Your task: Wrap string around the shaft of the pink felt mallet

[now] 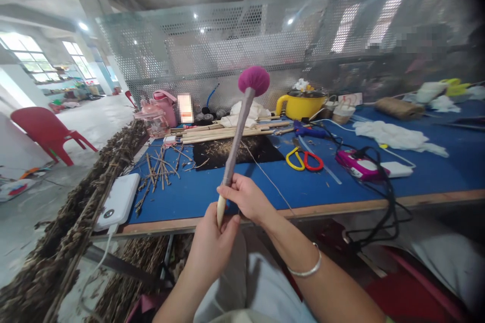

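Observation:
A wooden stick (239, 133) with a round magenta head (253, 81) is held tilted over the table's front edge. Grey wrapping covers most of its shaft, while the lower end is bare pale wood. My left hand (214, 237) is closed around that bare end. Higher up, my right hand (246, 198) pinches the shaft where the wrapping stops; a silver bangle circles the wrist. A thin cord (267, 174) runs slantwise behind the right hand across the blue tabletop (178, 199). Whether it joins the stick is unclear.
Scissors (303, 159) with yellow and red handles lie right of a dark cloth (265, 149) strewn with scraps. Thin twigs (159, 169) and a white power bank (117, 199) are left. Behind stand pale sticks (212, 133) and a yellow pot (305, 105). Black cables (384, 202) hang right.

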Available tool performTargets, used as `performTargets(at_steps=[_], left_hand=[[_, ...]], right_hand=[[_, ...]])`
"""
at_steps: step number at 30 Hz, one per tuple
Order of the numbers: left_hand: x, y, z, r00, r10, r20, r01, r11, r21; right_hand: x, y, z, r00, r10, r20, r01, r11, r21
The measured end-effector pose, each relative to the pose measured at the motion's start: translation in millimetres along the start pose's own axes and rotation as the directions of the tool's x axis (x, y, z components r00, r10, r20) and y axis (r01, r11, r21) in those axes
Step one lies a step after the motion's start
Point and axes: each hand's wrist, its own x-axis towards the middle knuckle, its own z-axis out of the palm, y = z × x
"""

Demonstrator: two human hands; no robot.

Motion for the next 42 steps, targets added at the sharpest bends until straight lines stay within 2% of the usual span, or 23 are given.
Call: performTargets(at_steps=[2,3,6,8,9,10,11,12,14,16,18,19,21,23,26,28,30,31,33,35,36,39,42], left_hand=[[1,0,-1.5,0.995,-0.058,0.076,0.069,0.986,-0.154],[2,0,-3.2,0.982,-0.100,0.159,0.137,0.961,-0.242],[3,2,-10.4,0.886,-0.143,0.441,0.362,0.806,-0.468],[3,3,-14.8,0.836,-0.107,0.538,0.440,0.718,-0.539],[4,3,-16.0,0.825,-0.097,0.557,0.450,0.709,-0.543],[4,4,-16.3,0.827,-0.103,0.553,0.439,0.733,-0.520],[4,5,-15.8,0.849,-0.122,0.515,0.396,0.791,-0.467],[5,5,-14.5,0.892,-0.136,0.430,0.318,0.866,-0.386],[4,6,-10.5,0.979,-0.095,0.181,0.119,0.984,-0.130],[3,5,-6.5,1.000,0.012,-0.012,-0.010,0.991,0.130],[4,4,-4.2,0.996,0.061,-0.070,-0.042,0.970,0.238],[5,3,-4.0,0.996,0.057,-0.070,-0.040,0.974,0.225],[9,1,-5.7,1.000,0.002,-0.007,-0.001,0.997,0.076],[12,1,-9.8,0.979,-0.094,0.180,0.126,0.977,-0.171],[13,3,-17.5,0.853,-0.147,0.501,0.404,0.793,-0.455],[12,4,-20.5,0.802,-0.134,0.582,0.494,0.696,-0.521],[11,3,-19.9,0.817,-0.152,0.556,0.473,0.729,-0.495],[11,3,-18.4,0.859,-0.167,0.483,0.407,0.795,-0.449],[10,3,-13.8,0.957,-0.134,0.256,0.206,0.938,-0.278],[9,4,-9.2,0.997,-0.033,0.076,0.040,0.996,-0.084],[8,5,-7.3,0.999,0.000,0.043,0.002,1.000,-0.029],[6,6,-4.7,0.998,-0.005,0.062,0.008,0.998,-0.061],[7,6,-7.0,0.978,-0.092,0.187,0.141,0.951,-0.274]], right_hand=[[-1,-2,-2,0.999,-0.001,0.035,-0.001,0.999,0.039],[-2,-3,-4,0.998,-0.002,0.059,-0.002,0.998,0.060],[-4,-3,-11,0.988,-0.020,0.155,0.000,0.992,0.125],[-5,-1,-14,0.979,-0.046,0.200,0.015,0.988,0.154],[-4,-1,-15,0.977,-0.051,0.208,0.019,0.988,0.153],[-4,0,-15,0.979,-0.050,0.198,0.022,0.990,0.139],[-3,1,-15,0.984,-0.044,0.175,0.024,0.993,0.113],[-2,1,-15,0.989,-0.037,0.140,0.026,0.996,0.083],[0,3,-12,0.997,-0.033,0.067,0.031,0.999,0.028],[1,3,-9,0.999,-0.036,0.014,0.036,0.999,-0.018],[1,3,-7,0.999,-0.035,-0.014,0.034,0.998,-0.055],[1,2,-6,0.999,-0.033,-0.018,0.031,0.998,-0.062],[0,-1,-6,1.000,-0.028,-0.004,0.028,0.999,-0.038],[-2,-5,-7,0.999,-0.020,0.046,0.019,1.000,0.014],[-4,-8,-9,0.992,-0.004,0.124,-0.002,0.999,0.052],[-3,-6,-9,0.991,-0.003,0.132,-0.006,0.998,0.063],[-2,-2,-8,0.994,-0.001,0.111,-0.007,0.997,0.074],[0,2,-8,0.996,-0.001,0.094,-0.006,0.997,0.076],[2,8,-8,0.998,-0.005,0.056,0.001,0.998,0.065],[4,13,-7,1.000,-0.020,0.017,0.019,0.999,0.028],[4,14,-7,1.000,-0.028,0.004,0.028,1.000,0.004],[2,11,-7,0.999,-0.044,-0.006,0.044,0.998,-0.042],[-1,4,-7,0.996,-0.037,0.079,0.035,0.999,0.024]])
